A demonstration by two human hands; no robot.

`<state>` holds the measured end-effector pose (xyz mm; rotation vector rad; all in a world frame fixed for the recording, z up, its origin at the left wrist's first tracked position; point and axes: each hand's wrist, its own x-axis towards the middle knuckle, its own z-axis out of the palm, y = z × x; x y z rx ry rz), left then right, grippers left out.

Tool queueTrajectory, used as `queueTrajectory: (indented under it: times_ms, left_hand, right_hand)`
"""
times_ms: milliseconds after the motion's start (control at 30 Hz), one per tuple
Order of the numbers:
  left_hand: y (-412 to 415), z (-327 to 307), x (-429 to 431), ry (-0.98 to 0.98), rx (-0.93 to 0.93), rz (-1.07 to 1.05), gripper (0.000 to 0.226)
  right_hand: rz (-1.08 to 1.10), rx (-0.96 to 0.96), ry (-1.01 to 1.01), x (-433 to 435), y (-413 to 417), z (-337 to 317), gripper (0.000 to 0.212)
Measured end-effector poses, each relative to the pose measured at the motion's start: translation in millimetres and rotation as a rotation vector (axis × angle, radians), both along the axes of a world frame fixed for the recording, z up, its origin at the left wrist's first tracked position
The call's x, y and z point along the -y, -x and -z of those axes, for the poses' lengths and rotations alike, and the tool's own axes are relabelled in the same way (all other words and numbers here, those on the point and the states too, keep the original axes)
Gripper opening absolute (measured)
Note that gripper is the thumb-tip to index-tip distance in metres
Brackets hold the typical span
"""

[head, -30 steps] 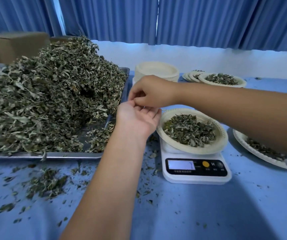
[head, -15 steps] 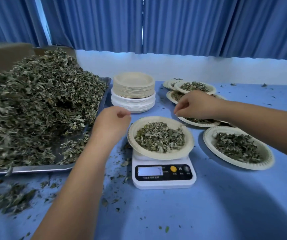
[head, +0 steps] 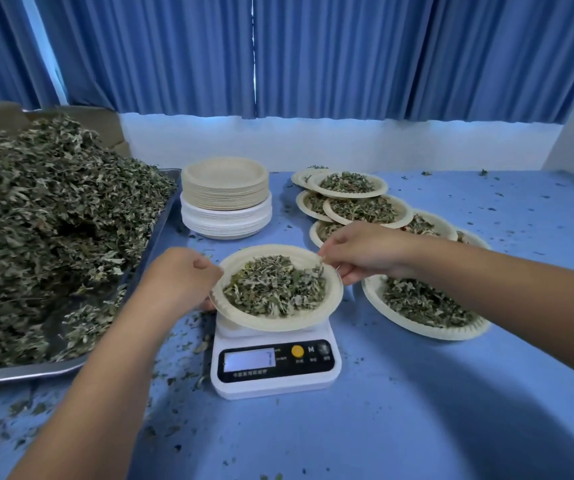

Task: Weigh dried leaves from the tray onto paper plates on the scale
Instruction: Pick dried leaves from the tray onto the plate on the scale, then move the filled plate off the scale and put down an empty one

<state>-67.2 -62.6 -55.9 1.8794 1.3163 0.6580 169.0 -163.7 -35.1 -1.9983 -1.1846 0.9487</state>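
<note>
Half a second ago both hands were away from the paper plate (head: 271,323). Now they have come to it. The left hand (head: 178,282) grips its rim at 9 o'clock, with the thumb on top and the fingers curled below. The right hand (head: 361,251) pinches the rim at 3 o'clock. The plate is above the scale (head: 275,375) with its portion of dried leaves (head: 275,285), and it looks a little tilted. I cannot tell if it has already left the platform.

I think this portion is finished and the plate will go away, probably to the filled plates (head: 424,332) at 3 o'clock. After that a new one must come from the stack of empty plates (head: 224,199) at 12 o'clock. The tray (head: 29,374) at 9 o'clock is still very full.
</note>
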Motion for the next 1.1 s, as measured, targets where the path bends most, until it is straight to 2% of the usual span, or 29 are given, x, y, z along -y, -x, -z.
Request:
queueTrajectory:
  times_ms: [167,267,333,500,633,800,1100]
  left_hand:
    - [-13,-3,13,0.085,0.200,0.025,0.017]
    - [-30,-5,27,0.202,0.336,0.068,0.014]
    - [-45,-7,37,0.212,0.370,0.083,0.013]
    - [-88,-17,67,0.254,0.467,0.150,0.016]
    - [-119,-25,81,0.326,0.460,0.200,0.013]
    - [-140,-16,96,0.365,0.353,0.288,0.013]
    - [-159,-4,98,0.303,0.241,0.282,0.013]
  right_hand:
    - [0.086,-0.048,-0.036,14,-16,-7,0.027]
    - [0.113,-0.137,-0.023,24,-34,-17,0.028]
    - [0.151,-0.165,-0.016,32,-47,-25,0.025]
    - [0.172,0.047,0.007,55,-85,-42,0.022]
    - [0.210,0.134,0.007,73,-112,-49,0.027]
    - [0.231,0.083,0.092,92,-139,-39,0.025]
    - [0.212,0.032,0.108,101,-155,-18,0.018]
